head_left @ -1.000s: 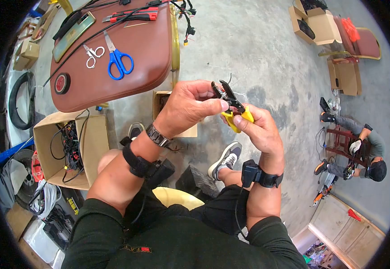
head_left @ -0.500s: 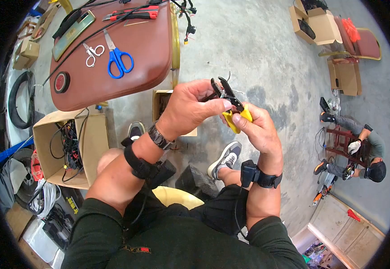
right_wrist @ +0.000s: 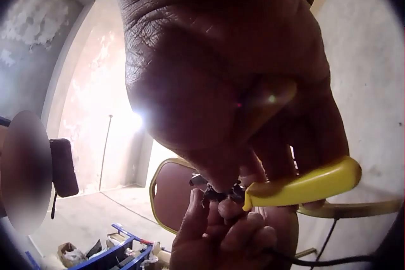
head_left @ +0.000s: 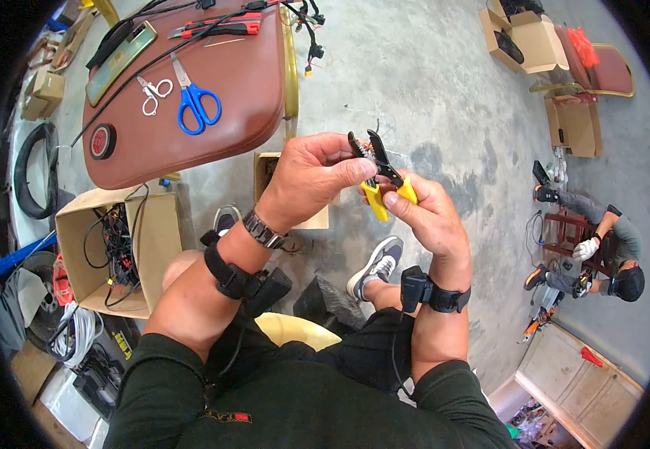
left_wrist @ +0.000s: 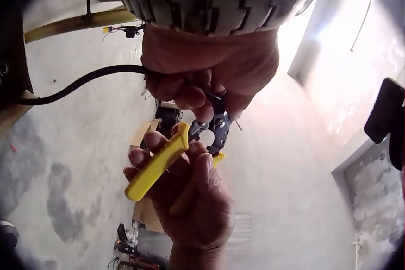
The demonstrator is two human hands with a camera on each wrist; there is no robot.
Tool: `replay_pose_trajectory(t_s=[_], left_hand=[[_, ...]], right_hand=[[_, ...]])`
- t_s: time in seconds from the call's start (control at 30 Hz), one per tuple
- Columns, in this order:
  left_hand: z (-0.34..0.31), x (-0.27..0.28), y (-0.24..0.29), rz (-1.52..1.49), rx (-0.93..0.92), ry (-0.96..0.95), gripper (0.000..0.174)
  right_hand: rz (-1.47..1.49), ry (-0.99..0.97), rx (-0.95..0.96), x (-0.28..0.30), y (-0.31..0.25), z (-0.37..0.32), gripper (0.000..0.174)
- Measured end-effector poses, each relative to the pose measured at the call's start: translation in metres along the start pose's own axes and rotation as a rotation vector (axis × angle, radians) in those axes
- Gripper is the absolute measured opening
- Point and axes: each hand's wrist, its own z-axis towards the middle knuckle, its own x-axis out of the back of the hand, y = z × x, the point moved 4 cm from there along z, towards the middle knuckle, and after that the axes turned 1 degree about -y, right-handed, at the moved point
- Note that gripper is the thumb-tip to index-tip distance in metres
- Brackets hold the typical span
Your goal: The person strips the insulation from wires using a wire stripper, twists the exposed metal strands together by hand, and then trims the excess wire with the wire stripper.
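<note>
My right hand [head_left: 436, 221] grips the yellow-handled wire stripper [head_left: 374, 200], whose black jaws point up and stand apart. At those jaws, my left hand [head_left: 311, 179] pinches the end of a dark cable between thumb and fingers; small orange strands show there. In the left wrist view the black cable [left_wrist: 95, 75] runs into the left hand [left_wrist: 215, 61], above the tool's dark head. One yellow handle [right_wrist: 304, 184] lies across the fingers of the right hand [right_wrist: 221, 61] in the right wrist view. The exact contact between cable and jaws is hidden.
A brown padded seat [head_left: 250, 123] at upper left carries blue scissors [head_left: 200, 108], small white scissors [head_left: 153, 96], black tape [head_left: 103, 141], a phone and a red cutter. Below it stands a cardboard box [head_left: 157, 247] of cables. Another person [head_left: 624, 239] sits at right.
The stripper's yellow handles have spread farther apart, and the tool has shifted slightly left. Orange strands now show between its jaws. My left hand has moved a little left with it.
</note>
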Motion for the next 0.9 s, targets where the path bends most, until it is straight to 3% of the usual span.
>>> replay_pose_trajectory(t_s=[0.43,0.63,0.9], left_hand=[[0.003,0.004,0.001,0.105,-0.035,-0.019,0.017],[0.001,0.005,0.008,0.147,0.061,-0.025,0.013],[0.000,0.003,0.013,0.114,0.047,-0.048,0.015]], right_hand=[[-0.016,-0.029,-0.014,0.001,0.001,-0.001,0.023],[-0.054,-0.049,-0.017,0.002,0.003,0.001,0.023],[0.007,-0.046,-0.003,0.001,0.003,0.003,0.024]])
